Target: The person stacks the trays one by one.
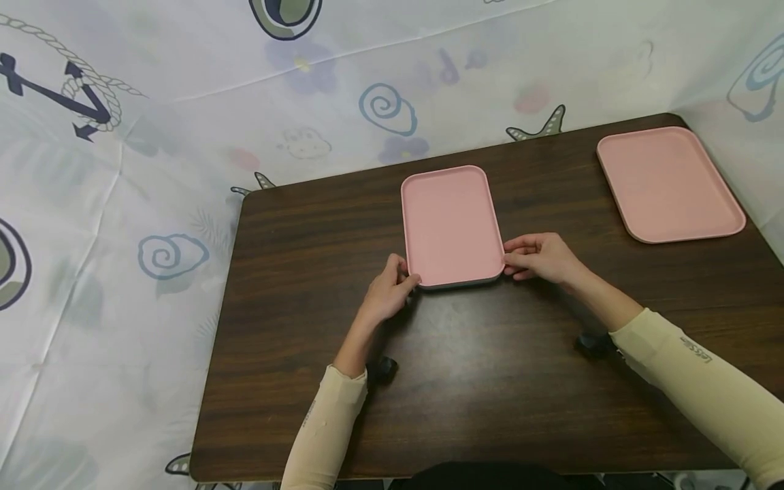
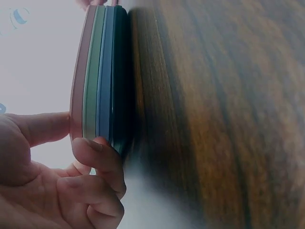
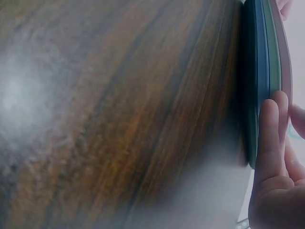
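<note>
A small rectangular pink tray (image 1: 453, 224) lies on top of a stack near the middle of the table. Beneath it, the left wrist view shows the edges of a green tray (image 2: 94, 71), a blue tray (image 2: 106, 71) and a dark tray (image 2: 122, 71). My left hand (image 1: 386, 291) grips the stack's near left corner, thumb at the pink rim and curled fingers against the side. At the near right corner my right hand (image 1: 546, 258) holds the stack, its thumb by the pink rim and its fingertips (image 3: 269, 112) along the layered edges.
A larger pink tray (image 1: 670, 184) lies at the back right of the dark wooden table (image 1: 306, 306). A white patterned cloth (image 1: 184, 156) hangs behind and to the left. Each wrist bears a small black device, such as the one (image 1: 384, 369) on the left.
</note>
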Demonstrator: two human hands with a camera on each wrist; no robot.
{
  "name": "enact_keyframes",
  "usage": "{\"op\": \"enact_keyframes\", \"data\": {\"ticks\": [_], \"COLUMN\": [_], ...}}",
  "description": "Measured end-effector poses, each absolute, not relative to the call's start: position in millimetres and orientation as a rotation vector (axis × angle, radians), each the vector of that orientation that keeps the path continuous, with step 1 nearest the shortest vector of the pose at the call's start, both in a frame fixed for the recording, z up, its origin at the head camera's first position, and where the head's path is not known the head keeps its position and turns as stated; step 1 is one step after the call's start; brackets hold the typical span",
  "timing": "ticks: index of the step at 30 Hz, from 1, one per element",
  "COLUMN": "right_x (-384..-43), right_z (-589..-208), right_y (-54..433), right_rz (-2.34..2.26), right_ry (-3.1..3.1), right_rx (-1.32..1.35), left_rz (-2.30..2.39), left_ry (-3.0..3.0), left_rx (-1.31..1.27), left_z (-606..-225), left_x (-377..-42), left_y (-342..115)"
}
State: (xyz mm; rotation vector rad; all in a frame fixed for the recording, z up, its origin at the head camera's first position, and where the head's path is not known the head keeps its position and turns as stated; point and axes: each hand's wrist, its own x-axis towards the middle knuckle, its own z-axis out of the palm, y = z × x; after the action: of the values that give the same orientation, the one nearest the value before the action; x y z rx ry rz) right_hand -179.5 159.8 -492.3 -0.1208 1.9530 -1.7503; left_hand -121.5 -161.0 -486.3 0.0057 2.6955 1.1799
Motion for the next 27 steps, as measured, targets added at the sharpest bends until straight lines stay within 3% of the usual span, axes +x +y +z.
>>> {"op": "enact_keyframes", "data": {"ticks": [9, 14, 22, 27], "right_x": [-173, -170, -161, -160], "right_z": [-492, -495, -501, -496], "right_y": [173, 196, 257, 299], "right_rz": [-1.767, -1.822, -1.966, -2.162], "right_ry": [1.956, 1.97, 2.033, 1.944], "right_rx": [-0.103, -0.094, 0.05, 0.127], "left_rz": [1.136, 1.335, 1.605, 1.571], "left_ry": [2.873, 3.103, 3.091, 2.919], "left_rx": [-0.078, -0.138, 0.555, 0.733], "left_z": [-490, -487, -468, -465], "left_x": [-122, -123, -119, -113], "left_y": [-157, -149, -105, -67]}}
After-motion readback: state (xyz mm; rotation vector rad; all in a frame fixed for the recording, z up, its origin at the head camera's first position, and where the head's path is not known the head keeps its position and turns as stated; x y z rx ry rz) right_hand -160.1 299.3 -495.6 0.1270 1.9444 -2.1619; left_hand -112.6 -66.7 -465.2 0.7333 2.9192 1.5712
